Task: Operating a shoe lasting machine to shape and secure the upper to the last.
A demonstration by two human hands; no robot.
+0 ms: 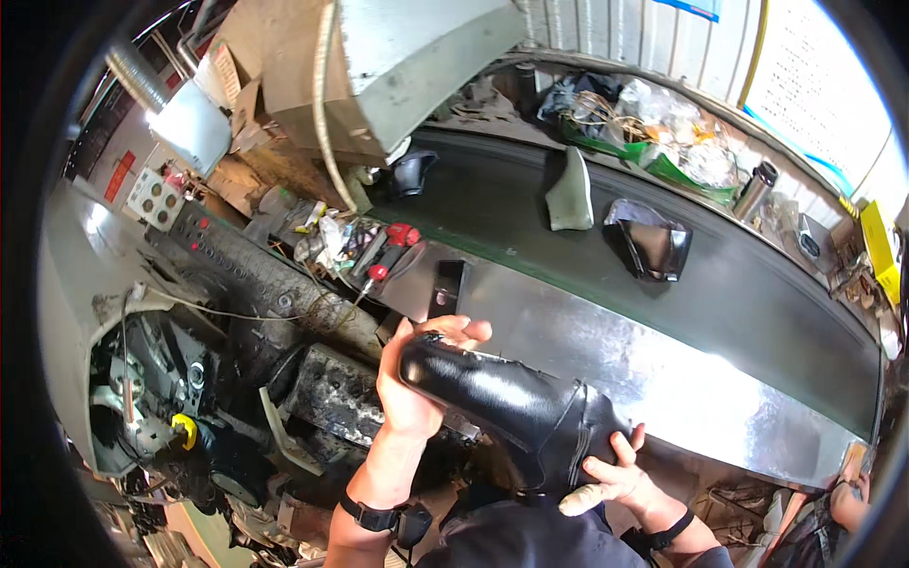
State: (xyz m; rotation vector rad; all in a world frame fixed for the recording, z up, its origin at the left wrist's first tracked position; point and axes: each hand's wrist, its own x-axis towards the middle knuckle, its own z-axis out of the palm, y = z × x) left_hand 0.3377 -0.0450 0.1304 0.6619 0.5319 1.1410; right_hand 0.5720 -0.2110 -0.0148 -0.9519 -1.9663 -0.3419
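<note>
A shiny black leather boot [502, 402] lies across both hands in front of my body, its rounded toe pointing left. My left hand [409, 379] is wrapped round the toe end, with the fingers behind and beneath it. At the other end my right hand [615, 478] grips the boot near its heel and shaft. The right thumb looks covered by a pale finger cot. Folds of leather show near the right hand. The underside of the boot is hidden.
A dark conveyor belt [454, 180] with a metal ledge [625, 369] runs ahead. On it stand a pale shoe piece [570, 194] and black boot parts [653, 241]. A red tool [401, 235] and phone-like dark slab [448, 287] lie nearby. Greasy machinery [199, 379] fills the left; a person's arm [849, 502] shows at right.
</note>
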